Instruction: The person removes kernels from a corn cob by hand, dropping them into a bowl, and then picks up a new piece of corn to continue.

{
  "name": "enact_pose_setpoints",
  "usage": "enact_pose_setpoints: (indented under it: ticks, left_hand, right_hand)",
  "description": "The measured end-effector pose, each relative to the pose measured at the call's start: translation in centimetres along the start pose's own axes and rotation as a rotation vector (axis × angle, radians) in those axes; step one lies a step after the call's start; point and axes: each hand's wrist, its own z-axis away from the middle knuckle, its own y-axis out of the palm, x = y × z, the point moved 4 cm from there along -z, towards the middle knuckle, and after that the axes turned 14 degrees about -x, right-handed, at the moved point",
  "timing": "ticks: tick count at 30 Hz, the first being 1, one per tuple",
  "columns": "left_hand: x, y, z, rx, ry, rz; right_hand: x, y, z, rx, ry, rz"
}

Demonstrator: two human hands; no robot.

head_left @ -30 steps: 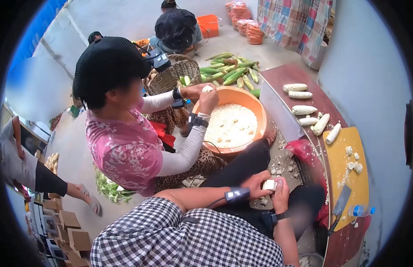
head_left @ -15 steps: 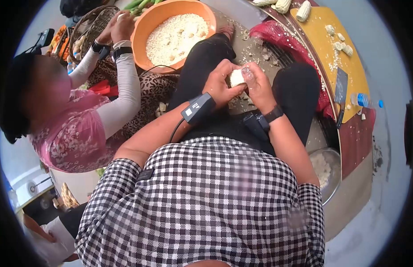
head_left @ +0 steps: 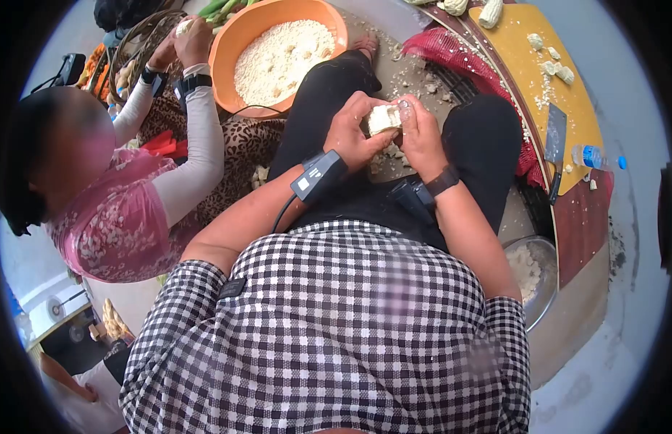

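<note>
Beyond your hands sat an orange basin (head_left: pixel 227 50) of corn kernels, a co-worker's hands (head_left: pixel 184 40) at its far rim. Your left hand (head_left: pixel 354 134) and right hand (head_left: pixel 421 134) were both curled around one piece of corn cob (head_left: pixel 384 118) between them, over your lap; thumbs probably pressed its kernels.

Both hands, left hand (head_left: pixel 354 134) and right hand (head_left: pixel 421 137), are gripping a white corn piece (head_left: pixel 384 118) above the lap, while an orange basin (head_left: pixel 238 43) of kernels is sitting at eleven o'clock and a cleaver (head_left: pixel 554 145) is lying at three o'clock.
</note>
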Motion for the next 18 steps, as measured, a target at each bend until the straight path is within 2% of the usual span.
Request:
enact_pose_setpoints:
  ticks: [4, 7, 18]
  left_hand:
    - [-0.2, 0.4, 0.0, -0.003, 0.011, -0.016]
    - [-0.6, 0.1, -0.1, 0.003, 0.060, -0.069]
    - [-0.7, -0.1, -0.3, -0.010, 0.054, -0.023]
  right_hand:
    - [-0.3, -0.2, 0.3, 0.020, 0.287, -0.235]
    - [-0.5, 0.3, -0.1, 0.067, -0.010, -0.017]
    - [0.1, 0.4, -0.1, -0.035, -0.081, 0.010]
